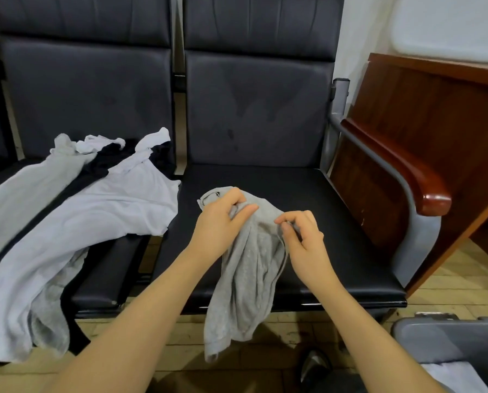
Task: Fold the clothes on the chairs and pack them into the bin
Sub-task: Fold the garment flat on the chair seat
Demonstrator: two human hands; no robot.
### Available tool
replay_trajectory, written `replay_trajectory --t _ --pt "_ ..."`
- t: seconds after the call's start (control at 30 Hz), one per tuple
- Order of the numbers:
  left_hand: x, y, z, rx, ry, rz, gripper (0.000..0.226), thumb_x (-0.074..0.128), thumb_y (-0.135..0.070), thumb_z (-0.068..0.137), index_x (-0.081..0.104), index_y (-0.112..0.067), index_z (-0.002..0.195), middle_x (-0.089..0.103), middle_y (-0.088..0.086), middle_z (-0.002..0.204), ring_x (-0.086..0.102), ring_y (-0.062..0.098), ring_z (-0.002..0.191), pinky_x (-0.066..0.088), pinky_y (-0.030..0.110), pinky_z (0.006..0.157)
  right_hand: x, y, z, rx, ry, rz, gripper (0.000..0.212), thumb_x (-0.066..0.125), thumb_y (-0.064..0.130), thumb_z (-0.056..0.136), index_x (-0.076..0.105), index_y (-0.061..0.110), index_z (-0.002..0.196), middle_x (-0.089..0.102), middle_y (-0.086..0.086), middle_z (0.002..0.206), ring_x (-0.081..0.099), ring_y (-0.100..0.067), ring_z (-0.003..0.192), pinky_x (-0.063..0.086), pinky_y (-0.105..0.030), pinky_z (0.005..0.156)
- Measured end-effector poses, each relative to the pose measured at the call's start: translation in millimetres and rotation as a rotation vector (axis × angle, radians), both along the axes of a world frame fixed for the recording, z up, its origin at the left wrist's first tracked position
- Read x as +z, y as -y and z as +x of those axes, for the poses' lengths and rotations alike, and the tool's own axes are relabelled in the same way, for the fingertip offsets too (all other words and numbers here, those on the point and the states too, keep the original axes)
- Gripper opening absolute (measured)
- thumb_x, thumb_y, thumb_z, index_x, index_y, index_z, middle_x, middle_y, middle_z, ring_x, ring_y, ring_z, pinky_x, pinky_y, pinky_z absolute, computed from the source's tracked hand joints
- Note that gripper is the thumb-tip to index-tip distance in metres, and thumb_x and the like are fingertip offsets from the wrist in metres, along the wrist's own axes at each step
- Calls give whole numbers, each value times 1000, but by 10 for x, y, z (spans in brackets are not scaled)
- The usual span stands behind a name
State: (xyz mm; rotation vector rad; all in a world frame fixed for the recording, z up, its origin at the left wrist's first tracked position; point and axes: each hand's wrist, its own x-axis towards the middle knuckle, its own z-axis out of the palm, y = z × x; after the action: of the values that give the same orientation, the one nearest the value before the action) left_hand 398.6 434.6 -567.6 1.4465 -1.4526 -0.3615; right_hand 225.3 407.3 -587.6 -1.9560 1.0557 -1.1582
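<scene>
1. Black padded chairs [254, 114] in a row fill the view, wood-plank floor [449, 282] beneath; white wall behind at right.
2. Far left seat: pile of unfolded clothes [75, 222], pale white-grey pieces with a dark garment [101, 163] showing through the middle. Pile hangs over the seat's front edge toward the floor.
3. Left hand [220, 219] over the middle of the right-hand seat, fingers [245, 208] curled round a bunched upper part of a grey garment [248, 279].
4. Grey garment: top lies on the seat, rest drapes off the front edge and hangs down, crumpled, not folded.
5. Right hand [305, 239] just beside the left, thumb and forefinger pinching the garment's upper edge; other fingers loosely curled.
6. Right of the chair: grey metal frame with a glossy wooden armrest [407, 171]; dark wooden panel [435, 114] behind it.
7. Bottom right corner: grey bin [424, 336] on the floor, something pale inside, well apart from the pile.
</scene>
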Motion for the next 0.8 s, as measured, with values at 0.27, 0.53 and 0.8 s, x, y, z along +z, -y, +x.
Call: replay_trajectory --t 0.27,0.53,0.8 --pt "25 66 -132 56 -73 -14 12 60 -22 91 50 -18 86 53 -3 78 51 8 74 44 25 66 -53 -118 280 -128 -276 -10 30 70 55 71 61 39 94 26 12 95 26 -5 96 15 -23 89" --pt "26 153 76 62 -79 84 4 53 -22 95 57 -19 95 58 -12 93 54 -3 85 37 -1 69 66 -17 238 -116 -35 -9 14 69 33 84 62 38 73 36 12 91 34 8 96 22 -32 97" --pt "16 163 -13 55 -56 -14 9 58 -14 92 65 -16 97 57 -18 92 47 -22 85 34 -3 73 -105 -75 494 -151 -270 -15 24 71 51 75 62 32 87 27 11 96 26 -8 98 17 -27 90"
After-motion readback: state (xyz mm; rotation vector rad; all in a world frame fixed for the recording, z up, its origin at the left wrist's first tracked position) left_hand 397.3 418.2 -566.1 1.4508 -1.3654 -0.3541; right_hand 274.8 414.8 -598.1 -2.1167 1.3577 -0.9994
